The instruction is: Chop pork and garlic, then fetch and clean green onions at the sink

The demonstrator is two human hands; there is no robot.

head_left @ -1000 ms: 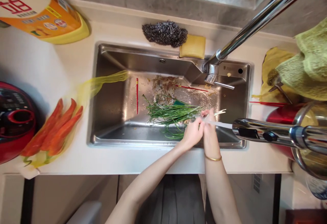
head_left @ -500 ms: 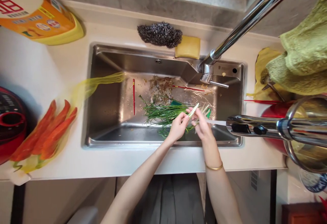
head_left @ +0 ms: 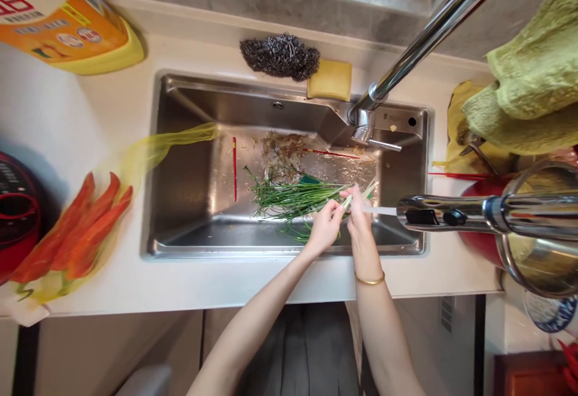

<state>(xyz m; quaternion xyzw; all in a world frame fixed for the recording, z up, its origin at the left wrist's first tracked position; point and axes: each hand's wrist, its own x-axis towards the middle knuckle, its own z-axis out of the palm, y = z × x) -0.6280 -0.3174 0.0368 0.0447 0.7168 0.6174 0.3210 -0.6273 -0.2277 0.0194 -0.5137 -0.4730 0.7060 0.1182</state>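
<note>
A bunch of long green chives [head_left: 295, 197] with pale white ends lies over the sink floor, its leafy tips pointing left. My left hand [head_left: 326, 225] is closed on the stalks near their pale ends. Beside it on the right, my right hand [head_left: 360, 210] is closed around the same ends, its fingers partly blurred by water. A stream of water [head_left: 380, 210] runs from the faucet head [head_left: 419, 213] onto my right hand. Behind the chives sits a heap of brownish peelings [head_left: 284, 152] in the sink [head_left: 189, 203].
Red chopsticks [head_left: 234, 170] lie in the sink. A steel scourer [head_left: 280, 56] and yellow sponge [head_left: 330, 80] rest on the back rim by the faucet base [head_left: 363, 122]. Red peppers [head_left: 93, 227] in a yellow mesh bag are at left, near an orange bottle [head_left: 85, 29]. Towels hang right.
My hands have come closer together and shifted slightly right. The pale stalk ends now sit between both hands, and my right hand meets the water stream.
</note>
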